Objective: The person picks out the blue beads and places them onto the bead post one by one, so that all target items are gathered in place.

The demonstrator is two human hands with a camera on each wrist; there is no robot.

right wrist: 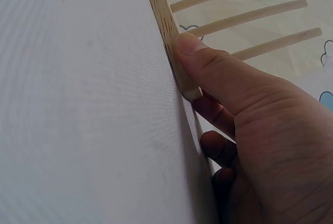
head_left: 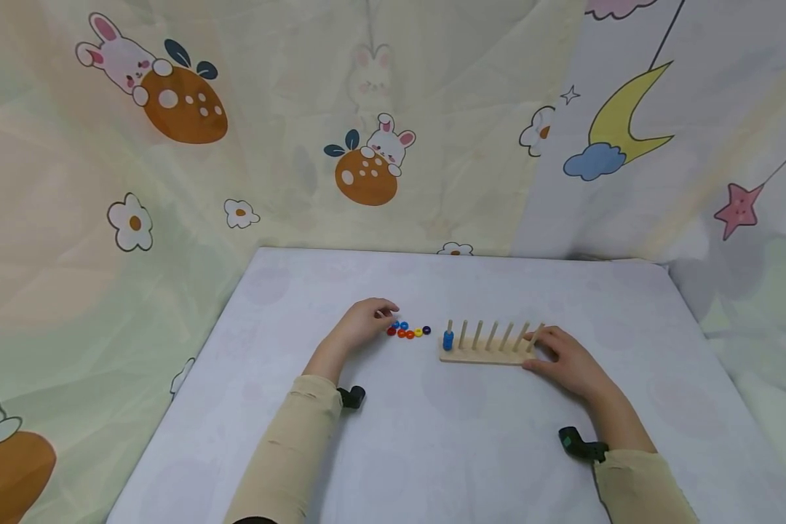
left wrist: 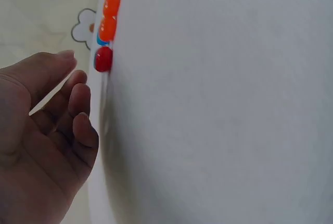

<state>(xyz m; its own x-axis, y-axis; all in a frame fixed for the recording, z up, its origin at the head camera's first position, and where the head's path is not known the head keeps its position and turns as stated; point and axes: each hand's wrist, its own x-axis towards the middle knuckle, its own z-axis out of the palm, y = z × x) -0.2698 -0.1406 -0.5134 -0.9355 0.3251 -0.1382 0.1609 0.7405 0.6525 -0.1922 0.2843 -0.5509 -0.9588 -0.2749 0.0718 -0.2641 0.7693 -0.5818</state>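
Note:
A wooden peg board point(head_left: 487, 355) with a row of several upright pegs stands right of the table's middle. Blue beads point(head_left: 447, 340) are stacked on its leftmost peg. My right hand point(head_left: 566, 360) grips the board's right end, thumb point(right wrist: 190, 44) on the front edge and fingers behind. Left of the board lies a small cluster of loose beads: a red bead point(left wrist: 103, 59), two orange beads point(head_left: 406, 334), a yellow bead point(head_left: 418, 332), a dark blue bead point(head_left: 426, 330) and two blue beads point(head_left: 400, 324). Just beside the red one, my left hand point(head_left: 364, 320) hovers with loosely bent fingers, nothing visible between them.
A white cloth-like surface covers the table point(head_left: 485, 437). Behind it hangs a patterned fabric backdrop point(head_left: 275, 145) with rabbits, flowers and a moon. Dark wrist cameras sit on the left wrist point(head_left: 352, 397) and the right wrist point(head_left: 581, 445).

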